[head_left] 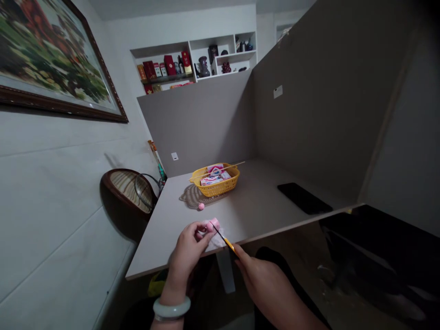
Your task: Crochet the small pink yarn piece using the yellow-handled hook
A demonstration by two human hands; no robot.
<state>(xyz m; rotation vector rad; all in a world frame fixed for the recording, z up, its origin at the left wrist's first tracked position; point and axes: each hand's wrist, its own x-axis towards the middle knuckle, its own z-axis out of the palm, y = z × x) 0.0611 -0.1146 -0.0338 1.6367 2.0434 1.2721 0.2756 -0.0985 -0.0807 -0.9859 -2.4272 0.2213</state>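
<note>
At the near edge of the table, my left hand (192, 243) pinches a small pink lump (212, 224) that looks like soft clay. My right hand (254, 268) is closed around a slim yellow-handled tool (227, 243), whose dark, thin end touches the lump. The exact kind of tool is too small to tell. Under the lump lies a crumpled whitish sheet (216, 241). A little pink ball (201, 206) rests on the table beyond my left hand.
Farther back, a yellow basket (220, 187) holds colourful packets, with a thin stick (237, 164) across its rim. To the right lies a flat black object (304, 198). Grey partitions (199, 133) border the grey table (161, 229). A brown rounded chair back (127, 197) stands left.
</note>
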